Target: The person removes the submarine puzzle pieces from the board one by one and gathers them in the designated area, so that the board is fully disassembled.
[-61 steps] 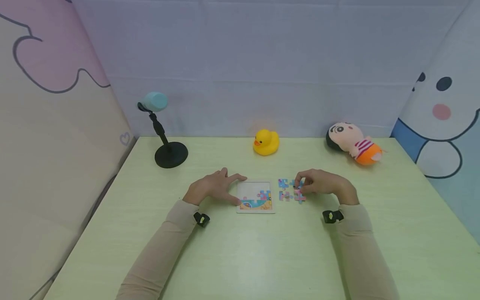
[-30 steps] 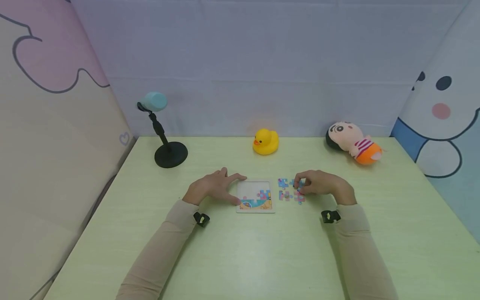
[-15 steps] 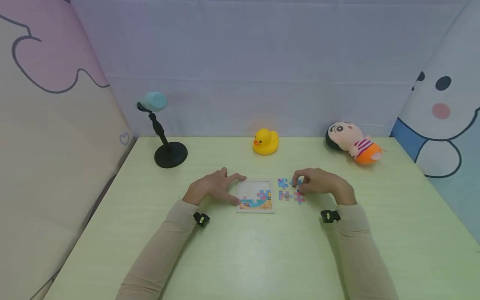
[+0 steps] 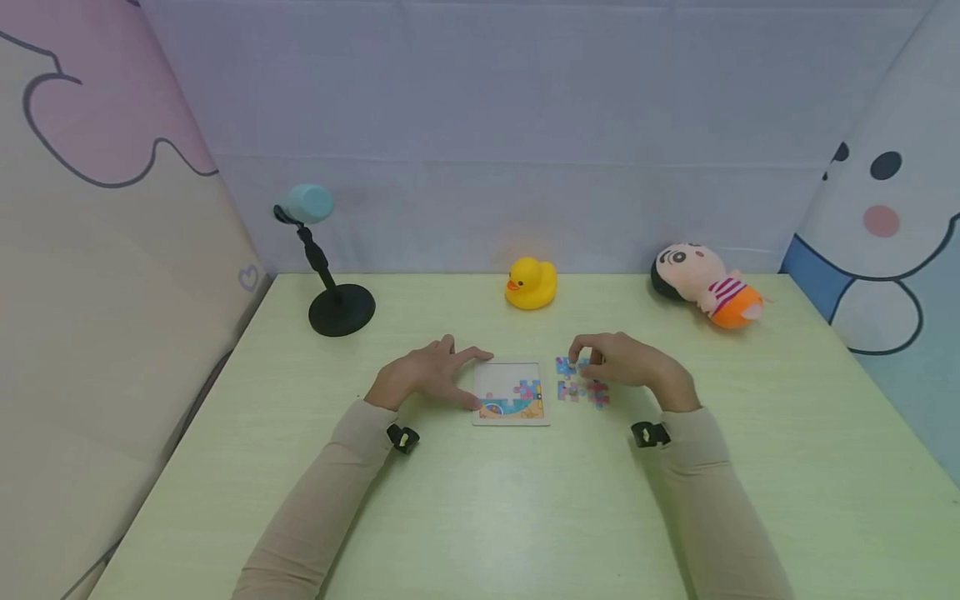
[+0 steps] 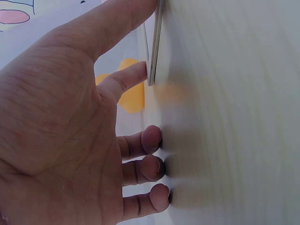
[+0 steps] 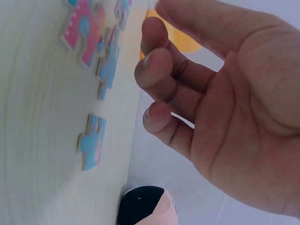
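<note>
A small white puzzle tray (image 4: 512, 426) lies in the middle of the table, its lower part and some of the right side filled with coloured pieces. My left hand (image 4: 429, 372) steadies it, thumb on the left side and straight index finger at the far left corner. In the left wrist view, the other fingertips (image 5: 151, 139) rest by the table. Several loose jigsaw pieces (image 4: 572, 392) lie right of the tray. My right hand (image 4: 628, 362) hovers over the far ones, thumb and index finger apart near a blue piece (image 4: 566, 366). The right wrist view cuts off those two fingertips; no piece shows in the hand.
A yellow rubber duck (image 4: 531, 283) sits behind the tray. At the back left stands a black stand (image 4: 342, 310) with a light-blue head. A plush doll (image 4: 708, 287) lies at the back right, before the pale backdrop (image 4: 480, 167).
My right hand lingered over the far right loose pieces, then shifted left, uncovering more of the right ones. The left hand and tray have stayed in place.
</note>
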The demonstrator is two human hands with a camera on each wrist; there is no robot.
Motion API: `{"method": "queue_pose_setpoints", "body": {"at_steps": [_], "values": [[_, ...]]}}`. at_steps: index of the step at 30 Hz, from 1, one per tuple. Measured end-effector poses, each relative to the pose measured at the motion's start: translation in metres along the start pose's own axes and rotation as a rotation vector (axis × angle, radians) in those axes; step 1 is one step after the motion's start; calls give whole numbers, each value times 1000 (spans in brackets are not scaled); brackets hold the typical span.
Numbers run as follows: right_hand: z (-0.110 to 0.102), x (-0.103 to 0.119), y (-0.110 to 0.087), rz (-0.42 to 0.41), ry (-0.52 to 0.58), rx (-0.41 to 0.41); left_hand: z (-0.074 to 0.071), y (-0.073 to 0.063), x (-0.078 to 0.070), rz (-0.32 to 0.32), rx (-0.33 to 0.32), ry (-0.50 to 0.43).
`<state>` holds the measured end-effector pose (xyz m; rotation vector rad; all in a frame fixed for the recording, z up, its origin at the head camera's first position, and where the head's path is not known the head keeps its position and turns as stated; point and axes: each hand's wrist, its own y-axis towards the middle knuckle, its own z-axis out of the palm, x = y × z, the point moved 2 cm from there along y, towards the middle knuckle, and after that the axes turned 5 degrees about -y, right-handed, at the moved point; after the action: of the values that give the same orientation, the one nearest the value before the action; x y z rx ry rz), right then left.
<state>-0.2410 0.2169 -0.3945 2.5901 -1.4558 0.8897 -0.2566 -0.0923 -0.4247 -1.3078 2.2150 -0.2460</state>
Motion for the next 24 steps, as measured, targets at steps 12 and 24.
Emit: {"method": "queue_pose_setpoints", "body": {"at_steps": [12, 24], "values": [[10, 16, 9, -27, 67, 39, -1, -1, -1, 8, 0, 8], [20, 30, 19, -64, 62, 20, -1, 0, -1, 6, 3, 16]]}}
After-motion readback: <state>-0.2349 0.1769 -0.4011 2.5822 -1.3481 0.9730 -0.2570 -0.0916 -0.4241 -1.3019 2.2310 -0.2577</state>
